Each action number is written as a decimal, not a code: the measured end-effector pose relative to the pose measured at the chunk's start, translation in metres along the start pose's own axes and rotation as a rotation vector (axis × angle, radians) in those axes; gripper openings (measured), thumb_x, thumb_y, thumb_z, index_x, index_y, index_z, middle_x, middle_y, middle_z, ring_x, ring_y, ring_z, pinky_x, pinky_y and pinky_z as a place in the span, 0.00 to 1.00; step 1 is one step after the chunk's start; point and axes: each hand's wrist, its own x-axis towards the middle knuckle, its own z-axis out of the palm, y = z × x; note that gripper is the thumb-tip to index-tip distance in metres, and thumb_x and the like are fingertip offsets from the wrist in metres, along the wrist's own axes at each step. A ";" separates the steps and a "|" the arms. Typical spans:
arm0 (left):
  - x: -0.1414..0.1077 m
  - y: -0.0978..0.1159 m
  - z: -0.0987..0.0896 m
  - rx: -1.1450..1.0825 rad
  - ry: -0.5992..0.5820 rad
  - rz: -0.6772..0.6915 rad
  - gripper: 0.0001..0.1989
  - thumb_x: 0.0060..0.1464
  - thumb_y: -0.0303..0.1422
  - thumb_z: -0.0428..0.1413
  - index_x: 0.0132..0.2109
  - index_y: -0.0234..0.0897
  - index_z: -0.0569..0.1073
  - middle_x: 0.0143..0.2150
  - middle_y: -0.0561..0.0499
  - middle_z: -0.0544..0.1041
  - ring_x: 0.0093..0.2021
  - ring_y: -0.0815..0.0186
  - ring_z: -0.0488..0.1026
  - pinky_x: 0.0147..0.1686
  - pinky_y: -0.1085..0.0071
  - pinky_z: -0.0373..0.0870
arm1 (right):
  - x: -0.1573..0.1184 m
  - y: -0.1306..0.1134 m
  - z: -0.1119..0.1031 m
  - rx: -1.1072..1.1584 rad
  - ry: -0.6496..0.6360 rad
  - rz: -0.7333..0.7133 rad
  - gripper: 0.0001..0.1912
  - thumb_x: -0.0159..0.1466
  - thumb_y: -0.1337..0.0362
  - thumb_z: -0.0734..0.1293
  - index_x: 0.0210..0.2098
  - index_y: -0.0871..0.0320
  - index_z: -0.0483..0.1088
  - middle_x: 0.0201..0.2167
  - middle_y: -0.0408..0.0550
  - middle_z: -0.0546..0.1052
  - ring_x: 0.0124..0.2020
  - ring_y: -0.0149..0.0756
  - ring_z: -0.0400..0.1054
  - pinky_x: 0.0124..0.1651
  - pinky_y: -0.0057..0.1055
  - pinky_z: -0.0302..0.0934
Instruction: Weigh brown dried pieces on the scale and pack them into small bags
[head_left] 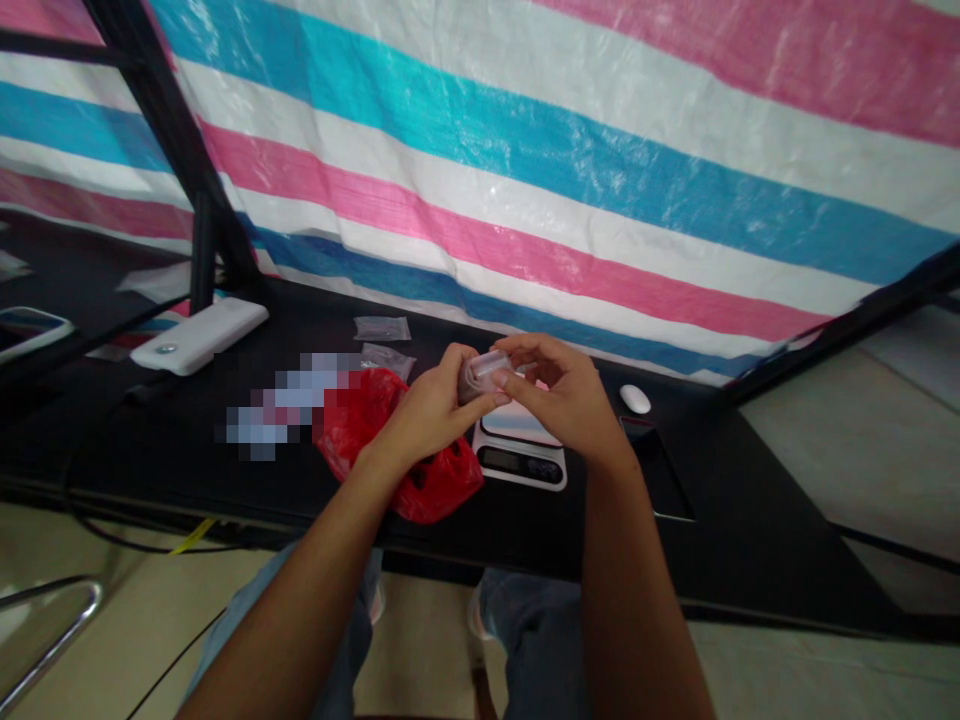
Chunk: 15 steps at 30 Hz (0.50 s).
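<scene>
Between my two hands is a small clear plastic packet (486, 371) with something white and rounded inside, perhaps a coiled cable. My left hand (442, 400) grips its left side, thumb along the bottom edge. On the other side, my right hand (559, 390) pinches the packet with thumb and fingers. Both hands are above a white digital kitchen scale (523, 466), whose top is partly hidden by them. A red plastic bag (439, 485) lies crumpled left of the scale, under my left wrist.
Flat clear packets (382, 328) lie toward the back of the black table (285, 500). A white power bank or similar box (201, 337) sits at left beside a blurred-out patch. At right are a white mouse (635, 399) and a dark phone or tablet (660, 470). Striped sheeting (525, 180) hangs behind.
</scene>
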 end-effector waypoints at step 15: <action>0.001 -0.009 0.001 -0.260 0.062 -0.040 0.08 0.68 0.39 0.53 0.48 0.40 0.69 0.35 0.55 0.73 0.32 0.66 0.71 0.33 0.69 0.68 | -0.023 0.050 -0.036 -0.385 -0.102 0.235 0.17 0.57 0.66 0.72 0.46 0.59 0.78 0.49 0.55 0.83 0.50 0.48 0.78 0.60 0.48 0.69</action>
